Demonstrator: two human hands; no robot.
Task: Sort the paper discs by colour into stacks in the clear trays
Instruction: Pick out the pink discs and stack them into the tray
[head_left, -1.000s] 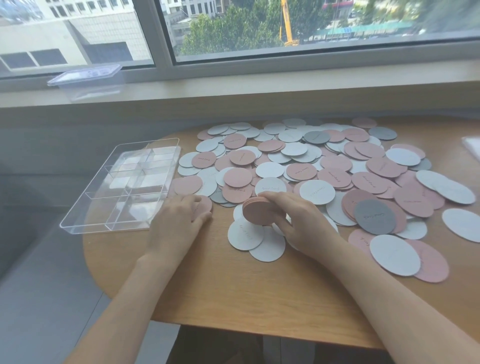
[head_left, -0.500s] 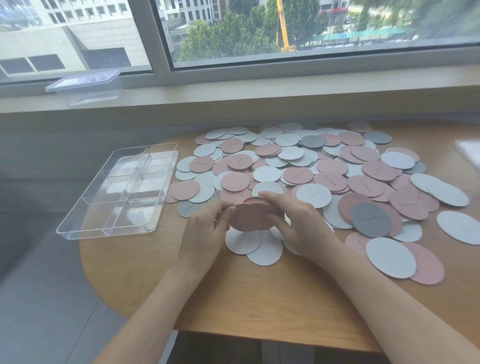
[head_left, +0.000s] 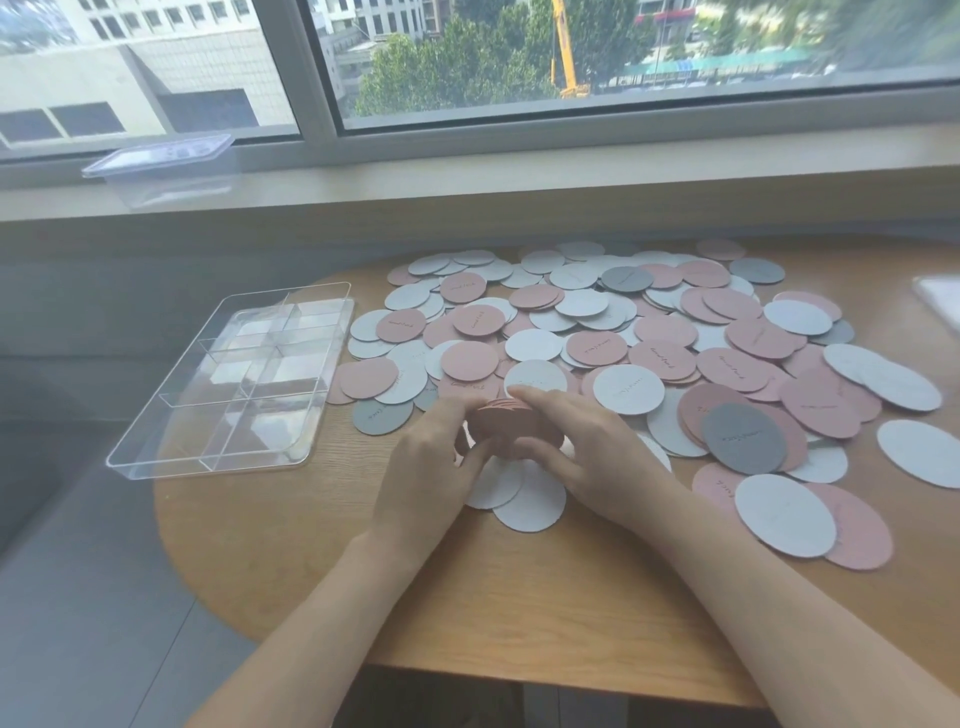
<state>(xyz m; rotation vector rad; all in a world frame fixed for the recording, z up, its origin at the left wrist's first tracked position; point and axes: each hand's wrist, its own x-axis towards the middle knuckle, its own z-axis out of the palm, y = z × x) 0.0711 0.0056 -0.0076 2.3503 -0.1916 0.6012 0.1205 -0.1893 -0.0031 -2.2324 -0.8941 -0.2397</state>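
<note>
A stack of pink paper discs (head_left: 506, 434) is held between both my hands just above the table. My left hand (head_left: 434, 462) grips its left edge with curled fingers, and my right hand (head_left: 587, 447) curls over its top and right side. Several loose pink, white and grey discs (head_left: 649, 332) lie spread over the round wooden table (head_left: 519, 597). A clear divided tray (head_left: 234, 374) sits empty at the table's left edge, left of my hands. Two white discs (head_left: 524, 501) lie under the held stack.
A lidded clear plastic box (head_left: 161, 166) stands on the window sill at the back left. A pale object (head_left: 940, 301) shows at the table's right edge. The table's near edge curves just below my forearms, and the floor lies to the left.
My left hand left the table near a pink disc and came to the stack, where it now grips the left edge. My right hand stayed on the stack.
</note>
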